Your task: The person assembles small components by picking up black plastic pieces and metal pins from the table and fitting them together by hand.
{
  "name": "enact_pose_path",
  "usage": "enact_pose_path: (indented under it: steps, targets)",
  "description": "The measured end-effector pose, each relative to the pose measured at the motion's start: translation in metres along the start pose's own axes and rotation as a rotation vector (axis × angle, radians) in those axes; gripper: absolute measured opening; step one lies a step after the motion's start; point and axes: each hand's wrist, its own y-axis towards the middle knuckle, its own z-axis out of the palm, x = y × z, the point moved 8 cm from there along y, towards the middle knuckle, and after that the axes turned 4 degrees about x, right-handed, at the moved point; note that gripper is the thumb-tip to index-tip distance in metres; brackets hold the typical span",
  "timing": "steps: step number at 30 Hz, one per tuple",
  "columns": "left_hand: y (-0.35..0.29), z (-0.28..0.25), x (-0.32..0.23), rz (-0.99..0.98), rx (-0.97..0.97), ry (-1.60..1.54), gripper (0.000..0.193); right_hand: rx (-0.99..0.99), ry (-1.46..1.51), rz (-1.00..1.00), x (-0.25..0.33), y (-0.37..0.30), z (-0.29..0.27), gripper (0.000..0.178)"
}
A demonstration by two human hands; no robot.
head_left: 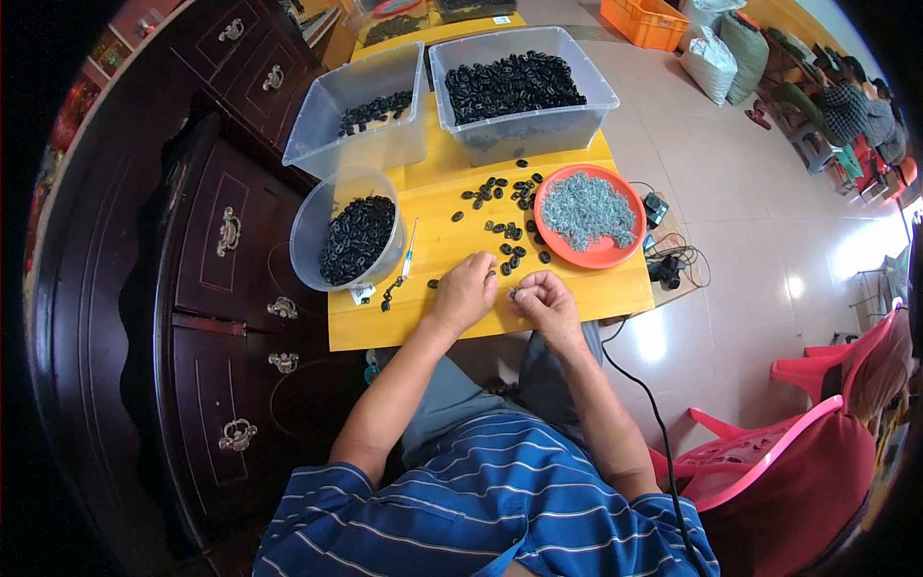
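Observation:
Over the near edge of the yellow table, my left hand (465, 292) is closed, with a small black piece (491, 274) showing at its fingertips. My right hand (548, 306) faces it a short way to the right. Its thumb and forefinger are pinched on a tiny dark thing, too small to name. Loose black oval pieces (508, 250) lie scattered just beyond the hands. To their right sits an orange-red plate (605, 256) heaped with thin silvery metal pieces (586, 210). A slim screwdriver-like tool (411, 252) lies left of my left hand.
A round clear tub (306, 229) of black pieces stands at the table's left. Two clear bins (358, 160) (524, 135) with more black pieces stand behind. Dark wooden drawers (207, 317) flank the left. A black cable (646, 389) hangs at right, near pink chairs (760, 447). People sit far right.

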Motion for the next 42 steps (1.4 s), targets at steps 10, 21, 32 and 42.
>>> enact_pose_path:
  steps: [10,21,32,42]
  targets:
    - [-0.025,0.016,0.037,-0.219,0.112,-0.811,0.018,-0.05,-0.04,0.065,0.002,-0.002,0.001,0.013]
    - [-0.029,0.019,0.039,-0.117,0.12,-0.891,0.029,-0.047,-0.08,0.101,0.003,0.001,0.01,0.009]
    - [-0.027,0.005,0.024,-0.026,0.143,-0.782,0.033,-0.073,-0.185,0.124,0.006,-0.001,0.015,0.01]
    - [-0.027,0.003,0.021,0.025,0.151,-0.765,0.033,-0.073,-0.243,0.121,0.006,0.002,0.017,0.009]
